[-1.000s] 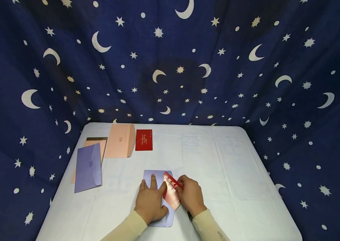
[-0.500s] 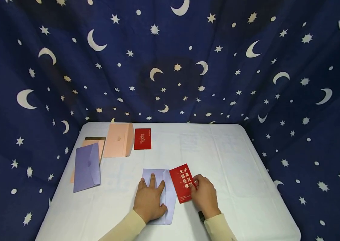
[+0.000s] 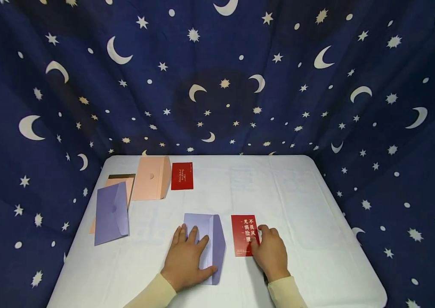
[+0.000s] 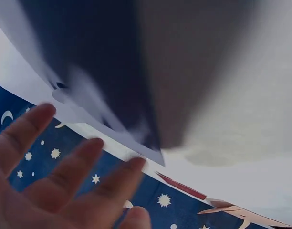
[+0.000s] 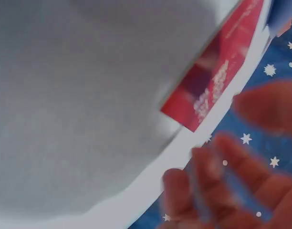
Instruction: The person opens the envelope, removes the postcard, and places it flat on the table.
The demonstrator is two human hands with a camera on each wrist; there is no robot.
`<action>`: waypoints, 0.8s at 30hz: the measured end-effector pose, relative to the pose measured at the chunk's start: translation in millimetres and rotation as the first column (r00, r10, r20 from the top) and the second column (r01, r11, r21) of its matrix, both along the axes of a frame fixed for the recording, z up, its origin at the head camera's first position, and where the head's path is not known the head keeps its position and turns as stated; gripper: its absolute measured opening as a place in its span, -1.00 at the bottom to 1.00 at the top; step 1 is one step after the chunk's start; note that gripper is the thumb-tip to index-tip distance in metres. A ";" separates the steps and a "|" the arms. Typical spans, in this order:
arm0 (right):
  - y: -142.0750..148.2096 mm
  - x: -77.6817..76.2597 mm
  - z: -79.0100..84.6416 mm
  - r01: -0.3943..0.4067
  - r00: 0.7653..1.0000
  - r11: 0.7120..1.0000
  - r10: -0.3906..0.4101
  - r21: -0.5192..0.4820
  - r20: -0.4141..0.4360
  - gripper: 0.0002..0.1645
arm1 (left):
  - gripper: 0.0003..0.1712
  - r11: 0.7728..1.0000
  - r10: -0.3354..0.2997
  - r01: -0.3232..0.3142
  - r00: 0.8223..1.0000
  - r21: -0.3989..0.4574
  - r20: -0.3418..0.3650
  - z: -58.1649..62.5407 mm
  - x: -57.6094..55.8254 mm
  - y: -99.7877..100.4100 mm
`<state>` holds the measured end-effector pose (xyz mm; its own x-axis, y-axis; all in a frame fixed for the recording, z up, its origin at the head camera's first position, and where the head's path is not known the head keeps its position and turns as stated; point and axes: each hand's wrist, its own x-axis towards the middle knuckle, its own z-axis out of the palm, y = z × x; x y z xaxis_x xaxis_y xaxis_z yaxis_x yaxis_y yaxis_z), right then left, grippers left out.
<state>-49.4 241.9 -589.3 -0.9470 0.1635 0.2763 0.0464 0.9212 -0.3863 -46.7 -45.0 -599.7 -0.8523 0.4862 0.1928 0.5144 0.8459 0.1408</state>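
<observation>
My left hand [image 3: 186, 259] rests with spread fingers on a lavender envelope [image 3: 204, 222], whose flap [image 3: 218, 250] lies unfolded to the right. In the left wrist view, the left hand's fingers [image 4: 72, 167] are straight and apart. A red card [image 3: 242, 235] with pale Chinese characters lies on the table right of the envelope. Beside its right edge is my right hand [image 3: 272, 254], its thumb overlapping the card in the head view. The right wrist view has the right hand's fingers [image 5: 198, 181] loosely bent and the thumb apart from them, with the red card [image 5: 184, 107] lying beyond them.
At the back left of the white table [image 3: 310, 214] lie a peach envelope [image 3: 148, 182] and another red card [image 3: 182, 176]. A second purple envelope [image 3: 111, 214] overlaps a peach piece [image 3: 129, 186] with a dark brown edge. Star-patterned cloth [image 3: 217, 64] surrounds the table's back and sides.
My right hand has moved the red card off the envelope to the right, laid it flat and loosened from it. My left hand has shifted slightly left on the envelope.
</observation>
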 end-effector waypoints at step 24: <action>-8.1 -41.9 12.0 -0.363 0.932 0.902 0.348 0.233 0.104 -0.58 | -0.19 0.985 -0.147 0.141 0.988 -0.102 -0.049 6.1 -66.7 29.6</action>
<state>-91.3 233.8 -577.2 -0.9452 -0.2525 0.2072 -0.2864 0.9456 -0.1544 -113.4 -15.4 -593.6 -0.7610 0.6222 0.1836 0.6367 0.7706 0.0280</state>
